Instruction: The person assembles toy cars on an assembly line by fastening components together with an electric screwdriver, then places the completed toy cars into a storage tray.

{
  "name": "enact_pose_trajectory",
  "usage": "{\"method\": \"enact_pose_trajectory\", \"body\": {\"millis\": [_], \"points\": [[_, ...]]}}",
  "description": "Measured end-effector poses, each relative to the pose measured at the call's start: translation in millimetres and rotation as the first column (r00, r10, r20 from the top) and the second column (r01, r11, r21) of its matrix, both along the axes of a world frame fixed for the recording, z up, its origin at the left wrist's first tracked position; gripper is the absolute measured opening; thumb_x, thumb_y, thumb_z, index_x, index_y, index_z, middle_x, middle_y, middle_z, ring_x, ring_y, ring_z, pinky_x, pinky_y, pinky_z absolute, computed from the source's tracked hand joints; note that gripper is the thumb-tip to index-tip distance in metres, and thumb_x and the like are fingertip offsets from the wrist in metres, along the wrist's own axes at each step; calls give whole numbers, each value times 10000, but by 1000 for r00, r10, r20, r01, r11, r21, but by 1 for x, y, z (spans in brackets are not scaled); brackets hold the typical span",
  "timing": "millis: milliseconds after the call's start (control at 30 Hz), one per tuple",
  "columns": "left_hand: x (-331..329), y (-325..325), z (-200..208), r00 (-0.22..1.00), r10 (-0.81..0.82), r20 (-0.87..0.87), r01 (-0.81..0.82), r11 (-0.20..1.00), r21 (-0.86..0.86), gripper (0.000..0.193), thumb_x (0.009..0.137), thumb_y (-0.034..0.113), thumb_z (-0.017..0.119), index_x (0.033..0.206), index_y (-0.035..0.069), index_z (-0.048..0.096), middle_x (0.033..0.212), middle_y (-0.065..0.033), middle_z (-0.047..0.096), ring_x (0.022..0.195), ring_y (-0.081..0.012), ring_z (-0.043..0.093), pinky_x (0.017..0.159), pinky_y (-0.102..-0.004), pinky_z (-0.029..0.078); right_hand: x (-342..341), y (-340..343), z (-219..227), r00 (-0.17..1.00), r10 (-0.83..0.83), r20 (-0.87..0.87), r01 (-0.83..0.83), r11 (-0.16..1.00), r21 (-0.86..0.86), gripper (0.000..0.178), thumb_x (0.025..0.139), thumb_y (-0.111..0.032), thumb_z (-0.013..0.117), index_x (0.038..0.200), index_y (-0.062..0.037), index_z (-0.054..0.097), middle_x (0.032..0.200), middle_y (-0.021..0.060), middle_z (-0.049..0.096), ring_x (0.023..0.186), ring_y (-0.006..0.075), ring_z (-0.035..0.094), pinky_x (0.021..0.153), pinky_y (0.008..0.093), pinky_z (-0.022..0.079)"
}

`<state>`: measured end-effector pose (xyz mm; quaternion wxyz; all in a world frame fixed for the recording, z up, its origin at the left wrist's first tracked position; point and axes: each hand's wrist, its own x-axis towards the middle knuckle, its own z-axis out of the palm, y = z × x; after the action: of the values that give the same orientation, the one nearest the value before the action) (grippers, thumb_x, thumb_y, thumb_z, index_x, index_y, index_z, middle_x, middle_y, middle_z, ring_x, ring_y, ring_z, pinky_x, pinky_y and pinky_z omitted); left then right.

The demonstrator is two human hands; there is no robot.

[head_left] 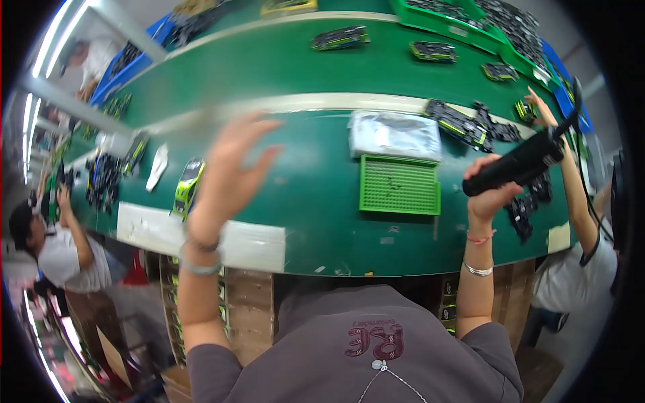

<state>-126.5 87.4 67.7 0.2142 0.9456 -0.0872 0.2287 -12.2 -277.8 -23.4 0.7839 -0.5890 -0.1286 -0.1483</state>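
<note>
Black tool [521, 163] gripped by right hand [494, 193] at its left end, likely for steadiness; left hand [235, 164] open, raised; green tray [399, 209] between, seemingly for easy reach.

On the green counter [316, 195] there lie a green gridded tray [416, 191], a silvery packet [395, 136], several black parts [521, 218] and a green-black shell [187, 186].

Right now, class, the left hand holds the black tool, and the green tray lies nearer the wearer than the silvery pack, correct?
Not quite: the head view shows the right hand holding the black tool. The green tray does lie as stated.
</note>
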Motion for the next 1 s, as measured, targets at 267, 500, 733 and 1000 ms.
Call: {"method": "enact_pose_trajectory", "body": {"millis": [267, 500, 733, 1000], "points": [[199, -209, -61, 807, -572, -147, 588, 802, 104, 415, 700, 133, 646, 1086, 56, 514, 1095, -163, 538, 1062, -331, 499, 910, -416, 414, -8, -3, 5, 999, -26, 32, 25, 1000, 18, 867, 672, -853, 328, 852, -17, 473, 646, 71, 498, 539, 149, 492, 504, 254, 402], [235, -215, -57, 771, -599, -216, 629, 770, 110, 428, 634, 120, 658, 1040, 101, 522, 947, -143, 587, 909, -333, 571, 796, -424, 470, -2, 5, 2, 999, -45, -1, 45, 996, 79, 862, 701, -823, 353, 858, 14, 485, 631, 72, 505, 524, 150, 514, 492, 249, 424], [167, -132, -10, 778, -615, -132, 621, 784, 7, 452, 647, 226, 750, 1027, 98, 542, 898, -109, 563, 879, -301, 542, 751, -385, 451, -1, -1, 1, 997, -40, 70, 39, 999, 14, 835, 751, -786, 352, 793, 31, 520, 603, 77, 522, 521, 138, 531, 481, 242, 423], [131, -110, -59, 851, -522, -62, 521, 853, -33, 417, 670, 242, 749, 1016, 65, 598, 947, -94, 586, 908, -275, 540, 799, -374, 454, -7, 1, 4, 999, -48, -23, 48, 999, -13, 933, 592, -910, 309, 836, -23, 466, 608, 69, 492, 530, 157, 503, 500, 262, 421]]}}
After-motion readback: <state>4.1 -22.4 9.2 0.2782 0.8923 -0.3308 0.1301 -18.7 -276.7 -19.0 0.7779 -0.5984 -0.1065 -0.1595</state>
